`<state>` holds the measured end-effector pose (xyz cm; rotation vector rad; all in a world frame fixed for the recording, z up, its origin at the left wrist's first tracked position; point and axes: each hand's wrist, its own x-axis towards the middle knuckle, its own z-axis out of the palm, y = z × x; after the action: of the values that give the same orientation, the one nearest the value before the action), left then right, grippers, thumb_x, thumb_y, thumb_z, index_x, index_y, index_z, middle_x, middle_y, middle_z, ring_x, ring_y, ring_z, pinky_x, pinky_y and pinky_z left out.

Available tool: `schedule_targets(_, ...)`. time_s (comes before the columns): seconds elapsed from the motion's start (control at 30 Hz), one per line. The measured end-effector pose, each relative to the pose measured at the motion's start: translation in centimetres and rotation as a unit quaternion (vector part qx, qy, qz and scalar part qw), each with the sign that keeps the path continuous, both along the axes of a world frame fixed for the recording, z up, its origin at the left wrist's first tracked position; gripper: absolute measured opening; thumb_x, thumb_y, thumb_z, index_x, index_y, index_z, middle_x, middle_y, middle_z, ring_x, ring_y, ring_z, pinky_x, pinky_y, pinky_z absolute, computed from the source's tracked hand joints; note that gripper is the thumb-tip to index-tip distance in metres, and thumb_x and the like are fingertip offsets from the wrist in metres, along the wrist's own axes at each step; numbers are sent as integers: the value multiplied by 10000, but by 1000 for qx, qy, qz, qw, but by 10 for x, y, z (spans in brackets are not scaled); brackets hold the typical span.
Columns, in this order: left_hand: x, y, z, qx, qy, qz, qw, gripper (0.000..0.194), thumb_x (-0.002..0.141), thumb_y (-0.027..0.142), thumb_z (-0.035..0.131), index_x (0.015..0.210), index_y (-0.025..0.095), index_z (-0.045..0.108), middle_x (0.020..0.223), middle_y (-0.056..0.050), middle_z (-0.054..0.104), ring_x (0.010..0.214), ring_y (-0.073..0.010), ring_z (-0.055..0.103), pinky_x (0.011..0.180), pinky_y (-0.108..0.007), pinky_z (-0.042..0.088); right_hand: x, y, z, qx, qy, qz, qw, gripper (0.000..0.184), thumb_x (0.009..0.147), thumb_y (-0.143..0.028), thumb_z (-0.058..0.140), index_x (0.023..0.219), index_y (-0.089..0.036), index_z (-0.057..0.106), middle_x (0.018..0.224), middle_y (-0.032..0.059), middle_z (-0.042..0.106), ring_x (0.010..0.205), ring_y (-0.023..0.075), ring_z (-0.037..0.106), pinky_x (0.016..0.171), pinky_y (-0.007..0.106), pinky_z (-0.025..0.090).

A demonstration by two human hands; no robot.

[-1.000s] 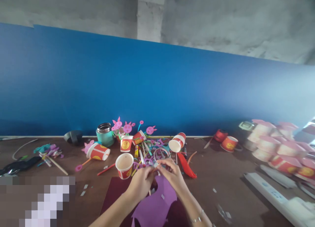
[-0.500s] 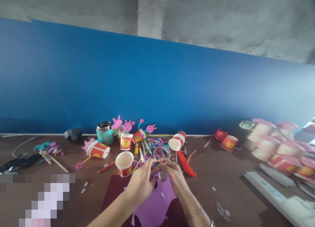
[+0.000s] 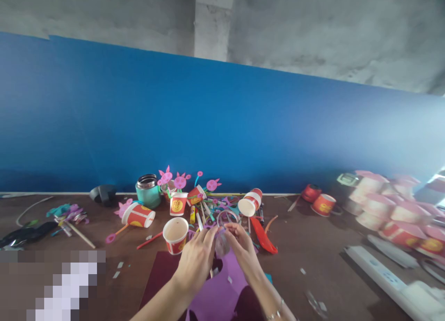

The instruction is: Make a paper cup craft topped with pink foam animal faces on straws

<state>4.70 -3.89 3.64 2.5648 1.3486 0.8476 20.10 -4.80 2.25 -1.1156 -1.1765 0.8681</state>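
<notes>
My left hand (image 3: 197, 252) and my right hand (image 3: 239, 246) are close together above a sheet of purple paper (image 3: 222, 302). The fingers of both are bent in and closed. A blurred, clear, rounded thing (image 3: 222, 245) shows between them; its kind and which hand holds it I cannot tell. The tip of a pale stick (image 3: 211, 273) shows below my left hand, beside a dark patch. The purple paper lies on a dark maroon sheet (image 3: 153, 279). An open paper cup (image 3: 175, 235) stands just left of my left hand, apart from it.
Behind my hands lies a heap of scraps and pens with a clear ring (image 3: 228, 214). Pink animal cutouts (image 3: 181, 181) rise from cups beside a teal flask (image 3: 148, 191). A tipped cup (image 3: 251, 202) and red piece (image 3: 263, 235) lie right, then a power strip (image 3: 375, 265) and stacked cups (image 3: 378, 205).
My hands have separated slightly. The dark, blurred item between them half a second ago is out of sight, and a clear rounded thing shows there now. The surrounding cups have not moved.
</notes>
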Motion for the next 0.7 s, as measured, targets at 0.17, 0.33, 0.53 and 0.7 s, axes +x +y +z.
schedule_targets(0.17, -1, 4, 1, -26, -32, 21, 999, 360, 909, 176, 317, 1238, 227, 450, 1122, -83, 618, 985, -195, 616, 795, -302, 503, -7, -4, -1, -4, -17, 47, 999, 371, 747, -397, 666, 1042, -190, 578, 774, 12, 595, 732, 163, 566, 671, 274, 463)
schedule_targets(0.33, -3, 7, 8, -74, 10, 42, 996, 371, 874, 119, 327, 1211, 203, 460, 1106, -90, 612, 967, -178, 617, 750, -262, 492, -10, -2, 15, -15, -93, 50, 994, 410, 755, -354, 642, 1119, -179, 572, 727, 10, 601, 696, 178, 587, 676, 304, 476)
schedule_targets(0.53, -6, 8, 17, -73, 43, 88, 993, 346, 882, 128, 318, 1195, 182, 456, 1037, -99, 627, 870, -189, 641, 618, -242, 450, -21, 4, 56, 70, -286, -17, 956, 344, 747, -290, 619, 1079, -199, 614, 670, 1, 609, 708, 187, 593, 744, 322, 455)
schedule_targets(0.7, -9, 10, 25, -97, 15, 121, 988, 263, 899, 170, 285, 1008, 160, 525, 815, -79, 670, 717, -182, 650, 544, -234, 384, -38, 1, 80, 129, -393, -38, 910, 345, 776, -264, 572, 1117, -219, 579, 687, -3, 626, 767, 198, 588, 800, 348, 391)
